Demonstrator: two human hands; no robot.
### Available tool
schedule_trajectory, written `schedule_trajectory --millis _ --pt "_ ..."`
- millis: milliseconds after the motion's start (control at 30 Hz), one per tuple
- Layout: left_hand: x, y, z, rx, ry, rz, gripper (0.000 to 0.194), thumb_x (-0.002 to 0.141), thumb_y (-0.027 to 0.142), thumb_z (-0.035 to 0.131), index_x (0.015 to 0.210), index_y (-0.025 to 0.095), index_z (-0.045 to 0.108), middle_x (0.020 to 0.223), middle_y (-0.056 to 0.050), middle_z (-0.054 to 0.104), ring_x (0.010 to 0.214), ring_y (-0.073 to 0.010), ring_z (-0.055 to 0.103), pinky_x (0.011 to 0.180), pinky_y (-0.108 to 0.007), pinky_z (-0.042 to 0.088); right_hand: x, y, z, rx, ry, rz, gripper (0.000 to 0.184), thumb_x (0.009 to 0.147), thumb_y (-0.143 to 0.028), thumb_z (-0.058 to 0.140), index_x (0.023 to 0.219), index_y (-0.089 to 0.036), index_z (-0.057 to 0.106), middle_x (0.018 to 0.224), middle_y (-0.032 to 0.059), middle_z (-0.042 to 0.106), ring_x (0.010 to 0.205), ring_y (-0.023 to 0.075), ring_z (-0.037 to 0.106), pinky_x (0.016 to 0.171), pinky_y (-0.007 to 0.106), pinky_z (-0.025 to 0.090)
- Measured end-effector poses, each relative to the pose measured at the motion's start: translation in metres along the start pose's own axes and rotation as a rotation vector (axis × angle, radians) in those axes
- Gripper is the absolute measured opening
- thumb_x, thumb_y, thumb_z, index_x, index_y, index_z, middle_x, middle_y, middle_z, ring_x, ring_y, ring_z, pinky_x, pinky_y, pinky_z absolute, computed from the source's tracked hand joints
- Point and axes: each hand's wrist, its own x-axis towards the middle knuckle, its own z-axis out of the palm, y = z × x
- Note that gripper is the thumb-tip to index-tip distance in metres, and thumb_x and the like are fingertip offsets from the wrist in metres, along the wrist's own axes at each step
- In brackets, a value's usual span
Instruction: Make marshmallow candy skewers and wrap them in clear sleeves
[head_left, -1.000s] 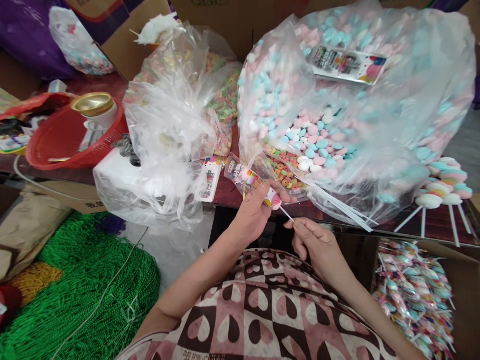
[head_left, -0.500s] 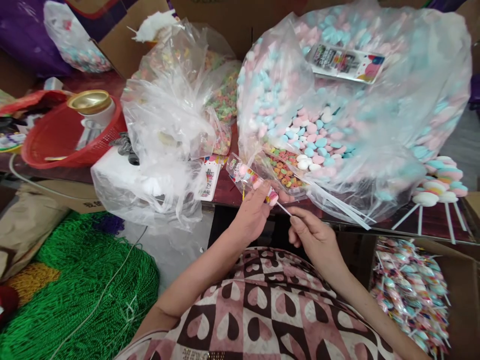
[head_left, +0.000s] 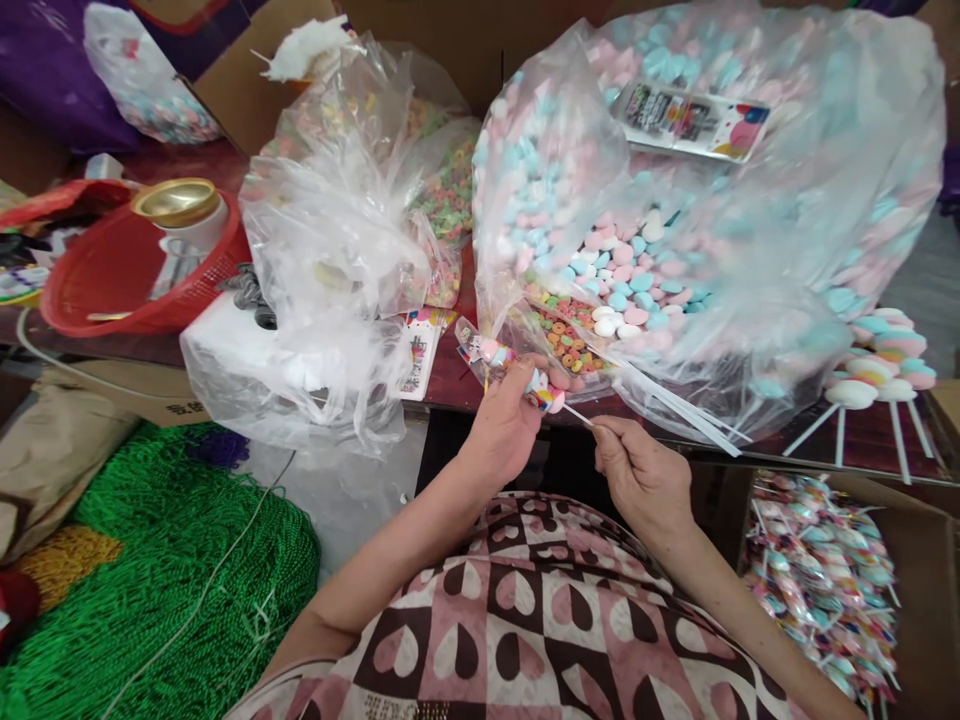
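A marshmallow lollipop [head_left: 553,400], pink and multicoloured, sits in a small clear printed wrapper [head_left: 470,343] at the table's front edge. My left hand [head_left: 501,432] is closed around the wrapper and candy, hiding their middle. From the candy's lower end a white stick [head_left: 577,414] slants down to the right. The thumb and fingers of my right hand [head_left: 646,475] pinch the far end of that stick. Just beyond my left fingers lie small coloured candy rings [head_left: 574,345] in an open bag, with loose white sticks [head_left: 679,405] beside them.
A big clear bag of pastel marshmallows [head_left: 810,230] fills the back right. Unwrapped marshmallow lollipops [head_left: 851,394] rest at the right edge, above a box of wrapped lollipops [head_left: 825,590]. Leftward are crumpled plastic bags [head_left: 322,270], a red basket [head_left: 75,285] and green cords [head_left: 187,570] below.
My right hand has moved a little to the right, still pinching the stick. The candy's lower end has shifted slightly right too, and my left fingers have curled further around the wrapper.
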Motion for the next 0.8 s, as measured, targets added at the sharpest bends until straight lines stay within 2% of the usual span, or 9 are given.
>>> schedule_trajectory --millis 100,200,267,333,400,500,600,667,800 --pt "-0.002 -0.006 0.000 0.014 -0.020 0.007 0.012 0.085 0.033 0.062 0.084 0.021 0.061 0.075 0.000 0.065 0.089 -0.0198 0.068 0.089 -0.037 0.049 0.001 -0.003 0.003 0.127 -0.061 0.101 0.029 0.095 -0.044 0.050 0.088 -0.022 0.067 0.048 -0.0043 0.050 0.044 0.0128 0.048 0.050 0.026 0.041" --pt "-0.004 -0.007 -0.002 0.038 -0.010 -0.017 0.016 0.085 0.037 0.064 0.084 0.021 0.060 0.074 -0.001 0.065 0.092 -0.0217 0.068 0.089 -0.037 0.049 0.002 -0.005 0.008 0.410 -0.172 0.286 0.032 0.094 -0.049 0.051 0.088 -0.021 0.065 0.046 -0.0070 0.045 0.039 0.0105 0.041 0.042 0.024 0.034" --pt "-0.005 -0.007 -0.004 0.042 -0.036 -0.021 0.022 0.084 0.042 0.065 0.091 0.022 0.061 0.079 -0.001 0.067 0.093 -0.0218 0.068 0.089 -0.037 0.049 0.002 -0.007 0.010 0.550 -0.196 0.377 0.033 0.092 -0.052 0.053 0.088 -0.020 0.063 0.045 -0.0078 0.044 0.038 0.0097 0.040 0.040 0.022 0.032" --pt "-0.006 -0.006 -0.005 0.064 -0.095 -0.027 0.027 0.082 0.042 0.068 0.098 0.023 0.059 0.088 -0.002 0.070 0.092 -0.0201 0.068 0.089 -0.037 0.049 0.002 -0.008 0.011 0.580 -0.190 0.395 0.033 0.092 -0.052 0.054 0.089 -0.020 0.062 0.046 -0.0075 0.047 0.039 0.0095 0.041 0.040 0.022 0.034" --pt "-0.007 -0.005 -0.006 0.114 -0.143 -0.036 0.029 0.078 0.035 0.074 0.098 0.023 0.057 0.094 -0.002 0.070 0.090 -0.0175 0.068 0.090 -0.035 0.048 0.003 -0.009 0.010 0.528 -0.218 0.356 0.033 0.093 -0.051 0.052 0.092 -0.020 0.063 0.048 -0.0065 0.051 0.040 0.0099 0.045 0.042 0.022 0.037" --pt "-0.007 -0.003 -0.007 0.178 -0.137 -0.027 0.028 0.074 0.028 0.076 0.093 0.021 0.056 0.090 -0.001 0.069 0.084 -0.0148 0.067 0.083 -0.030 0.048 0.008 -0.009 0.004 0.373 -0.243 0.202 0.028 0.095 -0.044 0.050 0.092 -0.020 0.065 0.055 -0.0027 0.060 0.046 0.0119 0.054 0.049 0.024 0.046" --pt "-0.005 -0.003 -0.008 0.220 -0.103 -0.015 0.029 0.076 0.029 0.074 0.097 0.020 0.057 0.081 0.000 0.068 0.073 -0.0120 0.062 0.071 -0.025 0.046 0.017 -0.009 -0.004 0.174 -0.059 0.020 0.020 0.093 -0.037 0.055 0.093 -0.022 0.068 0.079 0.0037 0.071 0.068 0.0170 0.067 0.067 0.030 0.053" --pt "-0.005 -0.004 -0.009 0.249 -0.117 -0.029 0.026 0.077 0.030 0.073 0.094 0.019 0.057 0.077 0.000 0.067 0.069 -0.0112 0.060 0.066 -0.024 0.045 0.026 -0.010 -0.009 0.113 0.033 -0.047 0.018 0.092 -0.034 0.056 0.098 -0.023 0.069 0.091 0.0056 0.073 0.081 0.0199 0.069 0.075 0.033 0.054" --pt "-0.007 -0.006 -0.011 0.249 -0.185 -0.088 0.021 0.080 0.031 0.070 0.090 0.019 0.057 0.072 0.001 0.063 0.067 -0.0117 0.060 0.063 -0.025 0.045 0.040 -0.014 -0.013 0.077 0.013 -0.164 0.017 0.092 -0.032 0.055 0.095 -0.025 0.071 0.093 0.0053 0.074 0.085 0.0212 0.069 0.077 0.035 0.054"
